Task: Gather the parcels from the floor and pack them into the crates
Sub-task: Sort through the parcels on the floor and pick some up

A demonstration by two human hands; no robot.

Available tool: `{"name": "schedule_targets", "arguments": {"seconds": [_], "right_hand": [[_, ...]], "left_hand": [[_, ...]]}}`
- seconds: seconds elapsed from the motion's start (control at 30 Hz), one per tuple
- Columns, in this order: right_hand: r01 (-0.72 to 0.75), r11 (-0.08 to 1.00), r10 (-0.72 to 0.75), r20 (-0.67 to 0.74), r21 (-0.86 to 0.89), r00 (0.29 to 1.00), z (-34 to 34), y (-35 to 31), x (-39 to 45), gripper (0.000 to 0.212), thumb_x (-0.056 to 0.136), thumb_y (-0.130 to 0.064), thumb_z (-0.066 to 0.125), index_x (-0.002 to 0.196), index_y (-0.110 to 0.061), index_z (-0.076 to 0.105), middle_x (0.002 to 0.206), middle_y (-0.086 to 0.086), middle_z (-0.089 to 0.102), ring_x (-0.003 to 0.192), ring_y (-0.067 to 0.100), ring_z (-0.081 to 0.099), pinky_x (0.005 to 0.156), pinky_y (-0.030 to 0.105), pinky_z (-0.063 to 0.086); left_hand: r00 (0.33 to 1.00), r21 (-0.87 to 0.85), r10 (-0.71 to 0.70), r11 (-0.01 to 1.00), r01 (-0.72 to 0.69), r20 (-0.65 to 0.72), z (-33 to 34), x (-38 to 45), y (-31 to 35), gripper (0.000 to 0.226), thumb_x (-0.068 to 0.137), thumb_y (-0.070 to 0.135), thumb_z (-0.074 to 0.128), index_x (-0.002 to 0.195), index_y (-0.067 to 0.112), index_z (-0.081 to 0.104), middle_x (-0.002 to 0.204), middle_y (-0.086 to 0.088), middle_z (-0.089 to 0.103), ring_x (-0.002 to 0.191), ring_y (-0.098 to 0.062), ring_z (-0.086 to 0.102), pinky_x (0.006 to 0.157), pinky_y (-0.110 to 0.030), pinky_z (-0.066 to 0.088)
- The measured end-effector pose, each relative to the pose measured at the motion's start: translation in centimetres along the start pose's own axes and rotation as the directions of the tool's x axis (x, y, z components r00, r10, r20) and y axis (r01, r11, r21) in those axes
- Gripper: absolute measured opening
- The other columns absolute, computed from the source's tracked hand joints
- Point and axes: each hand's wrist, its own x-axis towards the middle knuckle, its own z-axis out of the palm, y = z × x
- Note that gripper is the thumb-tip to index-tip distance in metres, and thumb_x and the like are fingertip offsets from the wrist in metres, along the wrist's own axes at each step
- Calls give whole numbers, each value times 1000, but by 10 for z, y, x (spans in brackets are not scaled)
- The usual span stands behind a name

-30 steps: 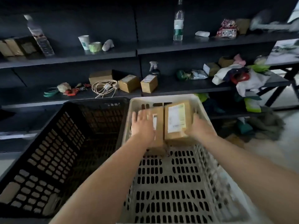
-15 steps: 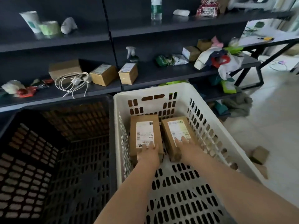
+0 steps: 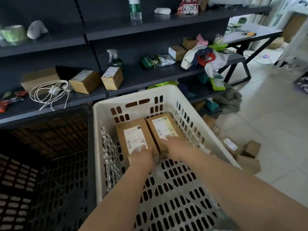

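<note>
Your left hand [image 3: 141,158] fingers lie flat on the near end of the left box [image 3: 135,139], not gripping. Right hand [image 3: 176,146] fingers rest spread on the right box [image 3: 164,129]; they're blurred, grip unclear. Both boxes lie side by side, touching, at the far end of the white crate [image 3: 133,95]. Black crate [image 3: 50,164] sits just left. More parcels [image 3: 250,148] on the floor, right of the white crate.

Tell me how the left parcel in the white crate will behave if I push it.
The left parcel looks like stiff cardboard lying flat, so it should slide, not roll or tip. The perforated white crate floor may snag it slightly. It probably nudges the right parcel beside it.
</note>
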Motion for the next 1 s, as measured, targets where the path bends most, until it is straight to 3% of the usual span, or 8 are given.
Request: {"name": "schedule_targets", "arguments": {"seconds": [0.07, 0.13, 0.2, 0.33, 0.43, 0.57, 0.77, 1.0], "right_hand": [[49, 999, -45, -206, 14, 977, -16, 7, -20, 53, 86, -15, 48, 138, -22, 37, 146, 5, 33, 130, 26, 31, 98, 43, 40], [90, 995, -95, -385, -30, 918, -41, 23, -43, 34, 84, -18, 51, 117, -18, 53, 123, 4, 49, 115, 24, 42, 84, 38, 44], [81, 996, -92, -473, -43, 876, -65, 48, -65, 26, 84, -21, 54, 110, -16, 55, 113, 4, 51, 109, 24, 45, 79, 37, 44], [47, 998, -18, -558, 37, 830, -92, 121, -114, 30, 87, -28, 56, 114, -17, 55, 115, 5, 50, 110, 26, 47, 82, 40, 46], [16, 1000, -3, -570, 19, 822, -89, 181, -152, 34, 86, -29, 59, 118, -19, 53, 117, 5, 53, 109, 26, 49, 79, 38, 45], [-26, 999, 4, -565, -30, 825, -73, 266, -195, 40, 85, -32, 61, 122, -21, 50, 117, 4, 54, 104, 26, 53, 68, 32, 42], [-81, 996, 48, -476, -49, 878, -49, 358, -223, 35, 83, -33, 61, 114, -20, 52, 110, 5, 54, 100, 27, 54, 67, 33, 45], [-16, 998, 37, -393, 57, 919, -23, 427, -195, 37, 84, -28, 58, 119, -17, 53, 116, 8, 55, 106, 28, 54, 83, 40, 49]], "left_hand": [[988, 14, 15, 1000, -13, -152, -13, -12, 14, 41, 88, 26, 45, 129, 24, 43, 130, -4, 47, 117, -27, 45, 91, -41, 41], [952, 23, 22, 1000, -16, -304, -36, -26, 33, 30, 87, 24, 46, 117, 21, 50, 113, -4, 57, 103, -23, 52, 80, -35, 40], [910, 43, 42, 999, -26, -413, -64, -39, 56, 29, 88, 23, 47, 116, 18, 50, 107, -5, 59, 99, -23, 54, 75, -34, 39], [819, 52, 88, 996, -71, -568, -107, -70, 117, 23, 90, 22, 44, 111, 16, 53, 104, -5, 59, 92, -25, 55, 67, -35, 42], [742, 52, 103, 994, -93, -662, -117, -94, 173, 22, 91, 26, 42, 107, 15, 53, 105, -7, 59, 94, -28, 55, 65, -33, 37], [699, 68, 148, 988, -141, -700, -112, -108, 264, 26, 92, 30, 42, 110, 14, 54, 112, -8, 59, 102, -30, 54, 71, -34, 36], [752, 61, 193, 978, -199, -631, -85, -111, 371, 31, 92, 31, 43, 117, 15, 52, 116, -8, 58, 106, -31, 53, 83, -38, 39], [805, 30, 148, 987, -160, -575, -88, -61, 413, 28, 89, 27, 45, 113, 16, 53, 115, -8, 58, 105, -30, 53, 77, -36, 37]]}}
